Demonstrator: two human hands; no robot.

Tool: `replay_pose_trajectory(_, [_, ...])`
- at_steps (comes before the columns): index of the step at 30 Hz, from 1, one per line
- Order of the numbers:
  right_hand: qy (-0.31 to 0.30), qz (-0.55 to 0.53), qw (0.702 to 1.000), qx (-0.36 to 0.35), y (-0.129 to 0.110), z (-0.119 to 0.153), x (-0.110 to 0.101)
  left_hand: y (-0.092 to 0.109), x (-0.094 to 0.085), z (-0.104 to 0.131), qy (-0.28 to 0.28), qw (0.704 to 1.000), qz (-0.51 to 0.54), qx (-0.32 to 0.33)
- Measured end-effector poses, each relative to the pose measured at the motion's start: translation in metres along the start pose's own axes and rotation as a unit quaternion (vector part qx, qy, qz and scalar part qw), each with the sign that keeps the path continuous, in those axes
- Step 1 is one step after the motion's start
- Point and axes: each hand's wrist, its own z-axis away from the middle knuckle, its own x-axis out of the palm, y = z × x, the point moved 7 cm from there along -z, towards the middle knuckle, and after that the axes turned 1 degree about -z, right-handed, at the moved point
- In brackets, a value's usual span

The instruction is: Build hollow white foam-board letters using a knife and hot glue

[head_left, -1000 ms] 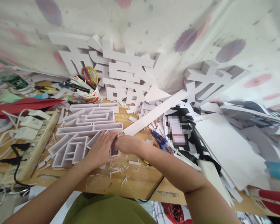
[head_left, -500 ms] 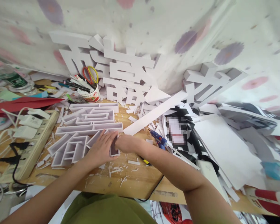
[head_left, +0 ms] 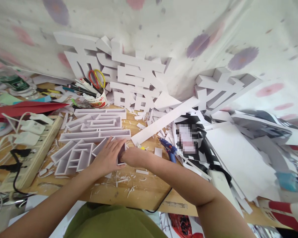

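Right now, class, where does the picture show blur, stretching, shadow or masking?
Head view: the bottle at far left is soft and blurred; head view: the red-and-white container, lower right, looks stretched; head view: pixel blocks hide something beside the glue gun; head view: the white hollow piece between left hand and right hand is dark inside.

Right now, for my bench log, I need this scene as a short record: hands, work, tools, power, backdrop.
left hand: spread over the white open-topped frames
right hand: beside the left, fingertips hidden in a compartment
tools: blue glue gun on the table; scissors in a cup
power: strip with chargers
backdrop: white block characters before a floral sheet
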Motion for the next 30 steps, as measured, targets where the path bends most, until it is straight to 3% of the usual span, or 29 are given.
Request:
replay_pose_trajectory(26, [0.009, -0.005, 1.000, 0.009, 0.005, -0.008, 0.003, 0.002, -0.003, -0.001, -0.005, 1.000, 0.010, -0.010])
replay_pose_trajectory(28, [0.027, -0.056, 0.998, -0.004, 0.006, 0.000, 0.004, 0.002, -0.002, -0.001, -0.007, 1.000, 0.004, -0.009])
replay_pose_trajectory(30, [0.098, -0.135, 0.986, -0.017, 0.008, 0.014, 0.000, 0.001, -0.002, 0.000, -0.004, 1.000, -0.002, -0.009])
